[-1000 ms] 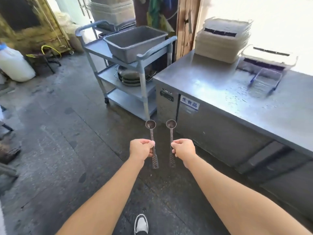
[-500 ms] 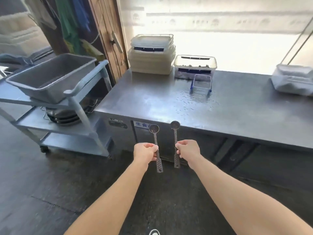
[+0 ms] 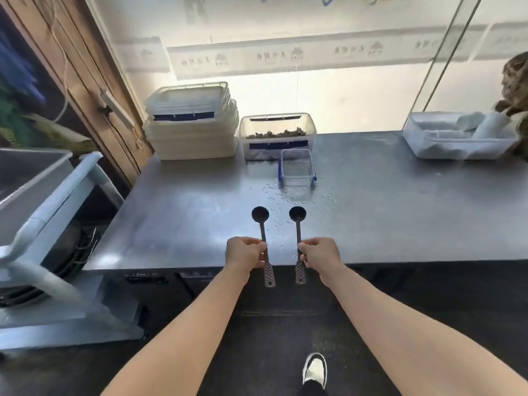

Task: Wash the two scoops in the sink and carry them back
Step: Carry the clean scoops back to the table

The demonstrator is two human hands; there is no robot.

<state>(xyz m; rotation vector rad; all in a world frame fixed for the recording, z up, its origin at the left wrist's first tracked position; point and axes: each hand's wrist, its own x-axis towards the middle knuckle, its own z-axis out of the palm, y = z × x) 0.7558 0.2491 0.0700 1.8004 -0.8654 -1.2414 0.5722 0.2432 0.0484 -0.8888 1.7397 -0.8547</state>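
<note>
I hold two dark long-handled scoops upright, side by side, over the front edge of a steel counter [image 3: 385, 224]. My left hand [image 3: 245, 252] grips the handle of the left scoop [image 3: 260, 215]. My right hand [image 3: 321, 252] grips the handle of the right scoop [image 3: 297, 214]. Both round bowls point away from me above the counter top, and the perforated handle ends hang below my fists. No sink is in view.
A small clear tub with a blue rim [image 3: 297, 168] sits on the counter amid water drops. Behind it stand a lidded box of dark bits [image 3: 277, 135], stacked white trays [image 3: 191, 124] and a white container [image 3: 457, 135] at right. A grey cart [image 3: 48, 212] stands left.
The view has swung right from the floor and cart, and I have stepped up to the counter. The scoops now sit above the counter top; my grip on both is unchanged.
</note>
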